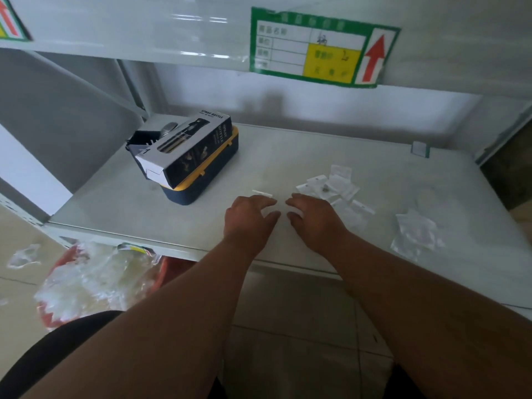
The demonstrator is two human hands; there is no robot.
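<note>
My left hand [250,217] and my right hand [313,214] are side by side on the white shelf [129,203], near its front edge. Between their thumbs and forefingers they pinch a small clear bag [281,208], one hand on each side. It is hard to make out against the shelf. A thin white strip [262,192] lies just beyond my left fingertips. Several small clear bags [331,184] lie scattered right behind my right hand, one with a small dark part inside.
A second heap of clear bags [414,234] lies at the right. At the back left, a spray bottle carton [187,145] rests on a blue and yellow case [213,171]. A green label [322,47] hangs on the upper shelf's edge. A red basin with plastic [95,277] stands below.
</note>
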